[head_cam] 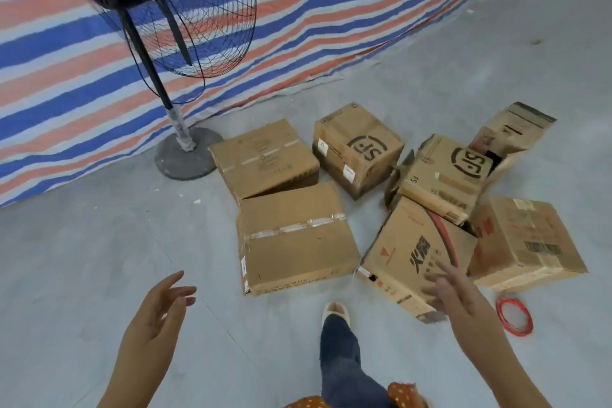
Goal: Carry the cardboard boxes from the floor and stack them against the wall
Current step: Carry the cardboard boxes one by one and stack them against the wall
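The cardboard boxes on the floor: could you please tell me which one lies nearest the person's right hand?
The tilted box with the red arc. The right hand reaches over its near corner; the other boxes lie farther off.

One view only, head cam, wide-angle. It looks fwd and steeply down from standing height. Left hand (159, 311) and right hand (455, 291) sit low in frame, nearest the lens. The cardboard boxes (296, 235) lie just beyond the fingertips on the floor (82, 258). Past them, the striped tarp wall (331, 10) fills the top, bent by the lens. The fan (159, 3) stands beyond the left hand, close to the cam. No 2nd view, so nothing shared.
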The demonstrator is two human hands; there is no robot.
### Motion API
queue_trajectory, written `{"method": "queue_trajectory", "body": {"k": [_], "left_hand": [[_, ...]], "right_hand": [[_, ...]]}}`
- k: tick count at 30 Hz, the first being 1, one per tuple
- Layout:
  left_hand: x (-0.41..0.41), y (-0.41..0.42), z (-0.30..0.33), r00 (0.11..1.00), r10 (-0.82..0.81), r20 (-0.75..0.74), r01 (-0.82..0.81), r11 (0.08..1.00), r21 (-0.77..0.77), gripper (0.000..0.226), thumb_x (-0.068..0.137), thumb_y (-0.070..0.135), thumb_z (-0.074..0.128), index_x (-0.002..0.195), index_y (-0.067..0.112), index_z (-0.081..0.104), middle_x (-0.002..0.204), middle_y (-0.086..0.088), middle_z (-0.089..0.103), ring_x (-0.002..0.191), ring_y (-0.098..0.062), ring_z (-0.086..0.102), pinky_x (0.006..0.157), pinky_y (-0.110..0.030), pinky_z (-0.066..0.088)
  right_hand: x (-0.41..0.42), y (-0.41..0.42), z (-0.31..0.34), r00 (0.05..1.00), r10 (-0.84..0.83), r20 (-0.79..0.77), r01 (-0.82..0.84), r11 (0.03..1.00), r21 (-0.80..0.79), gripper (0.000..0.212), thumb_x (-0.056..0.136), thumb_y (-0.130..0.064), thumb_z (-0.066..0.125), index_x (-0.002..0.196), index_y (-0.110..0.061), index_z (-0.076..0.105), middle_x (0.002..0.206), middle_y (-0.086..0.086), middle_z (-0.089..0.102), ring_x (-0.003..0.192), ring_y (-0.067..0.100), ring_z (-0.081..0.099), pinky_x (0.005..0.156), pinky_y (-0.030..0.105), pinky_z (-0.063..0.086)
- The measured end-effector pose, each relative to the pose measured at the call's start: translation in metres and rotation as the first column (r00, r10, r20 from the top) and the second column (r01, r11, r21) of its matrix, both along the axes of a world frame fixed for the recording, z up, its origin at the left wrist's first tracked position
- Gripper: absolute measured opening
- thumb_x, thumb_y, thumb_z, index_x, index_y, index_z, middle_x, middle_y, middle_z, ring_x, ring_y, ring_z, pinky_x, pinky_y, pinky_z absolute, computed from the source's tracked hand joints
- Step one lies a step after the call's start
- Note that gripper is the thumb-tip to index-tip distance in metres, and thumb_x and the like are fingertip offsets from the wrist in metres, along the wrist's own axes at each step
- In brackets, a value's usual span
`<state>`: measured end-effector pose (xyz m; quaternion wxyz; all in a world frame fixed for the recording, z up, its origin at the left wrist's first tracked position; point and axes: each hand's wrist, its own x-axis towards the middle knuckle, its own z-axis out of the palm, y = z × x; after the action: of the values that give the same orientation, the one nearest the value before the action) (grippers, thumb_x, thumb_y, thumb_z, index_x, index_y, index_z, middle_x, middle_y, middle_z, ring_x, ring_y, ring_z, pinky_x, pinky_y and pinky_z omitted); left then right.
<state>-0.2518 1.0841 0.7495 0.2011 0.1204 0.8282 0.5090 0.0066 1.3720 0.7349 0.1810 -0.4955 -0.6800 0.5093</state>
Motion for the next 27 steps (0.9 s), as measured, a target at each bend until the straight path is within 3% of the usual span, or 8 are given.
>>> {"method": "queue_trajectory", "body": {"k": [5,9,12,14,17,22,24,27], "left_hand": [[-0.043,0.094,-0.006,0.997,0.067,0.035,-0.065,0.997,-0.047,0.037,0.095,0.005,0.048,0.11,0.037,0.055,0.104,0.003,0.069,0.091,-0.008,0.067,0.093,-0.044,0.047],[-0.077,0.141,-0.037,0.988,0.1,0.117,-0.09,0.992,-0.088,0.036,0.096,0.004,0.046,0.114,0.035,0.056,0.105,0.003,0.069,0.101,-0.018,0.065,0.095,-0.044,0.046],[-0.105,0.169,-0.102,0.968,0.134,0.213,-0.109,0.986,-0.124,0.033,0.097,0.005,0.044,0.114,0.03,0.057,0.103,0.0,0.07,0.093,-0.011,0.067,0.089,-0.034,0.052],[-0.126,0.187,-0.165,0.947,0.179,0.266,-0.138,0.977,-0.163,0.03,0.097,0.005,0.044,0.109,0.029,0.06,0.1,-0.003,0.071,0.087,-0.007,0.068,0.08,-0.025,0.055],[-0.163,0.218,-0.266,0.917,0.225,0.329,-0.172,0.968,-0.183,0.026,0.098,0.009,0.044,0.107,0.027,0.062,0.093,0.001,0.073,0.089,-0.015,0.069,0.078,-0.031,0.055],[-0.204,0.25,-0.441,0.815,0.363,0.452,-0.251,0.924,-0.289,0.021,0.097,0.012,0.045,0.111,0.019,0.059,0.096,-0.001,0.064,0.088,-0.017,0.06,0.086,-0.035,0.046],[-0.213,0.252,-0.508,0.766,0.483,0.424,-0.277,0.844,-0.459,0.039,0.097,0.017,0.045,0.136,0.011,0.045,0.118,-0.01,0.057,0.104,-0.025,0.055,0.094,-0.04,0.042],[-0.218,0.244,-0.582,0.827,0.47,0.309,-0.169,0.731,-0.661,0.057,0.096,0.026,0.044,0.148,0.01,0.027,0.148,-0.016,0.034,0.128,-0.037,0.041,0.099,-0.044,0.038]], "right_hand": [[-0.083,0.117,0.001,0.991,0.127,0.04,-0.124,0.991,-0.056,0.028,0.099,-0.025,0.044,0.125,-0.031,0.052,0.106,-0.012,0.066,0.094,0.003,0.065,0.083,0.027,0.05],[-0.137,0.174,-0.031,0.961,0.237,0.145,-0.221,0.968,-0.121,0.028,0.098,-0.029,0.045,0.123,-0.038,0.053,0.102,-0.013,0.067,0.094,0.0,0.064,0.09,0.036,0.049],[-0.167,0.201,-0.098,0.957,0.225,0.182,-0.183,0.958,-0.219,0.026,0.096,-0.033,0.047,0.119,-0.042,0.055,0.1,-0.011,0.069,0.096,0.007,0.066,0.091,0.039,0.05],[-0.185,0.215,-0.163,0.968,0.166,0.189,-0.106,0.95,-0.295,0.024,0.096,-0.035,0.048,0.117,-0.037,0.058,0.095,-0.011,0.072,0.089,0.008,0.068,0.082,0.033,0.054],[-0.212,0.228,-0.267,0.97,0.087,0.227,0.019,0.903,-0.429,0.02,0.099,-0.029,0.048,0.111,-0.027,0.064,0.091,-0.006,0.074,0.081,0.01,0.071,0.063,0.019,0.054],[-0.252,0.239,-0.432,0.888,0.253,0.385,-0.129,0.939,-0.319,0.024,0.1,-0.03,0.043,0.095,-0.03,0.066,0.095,-0.003,0.069,0.088,0.018,0.064,0.076,0.028,0.048],[-0.264,0.247,-0.49,0.813,0.287,0.506,-0.204,0.955,-0.214,0.027,0.099,-0.018,0.042,0.119,-0.01,0.059,0.119,0.014,0.06,0.111,0.032,0.055,0.09,0.037,0.044],[-0.269,0.259,-0.554,0.758,0.236,0.609,-0.182,0.972,-0.151,0.048,0.097,-0.013,0.044,0.143,-0.001,0.032,0.145,0.022,0.034,0.135,0.035,0.032,0.112,0.041,0.026]]}}
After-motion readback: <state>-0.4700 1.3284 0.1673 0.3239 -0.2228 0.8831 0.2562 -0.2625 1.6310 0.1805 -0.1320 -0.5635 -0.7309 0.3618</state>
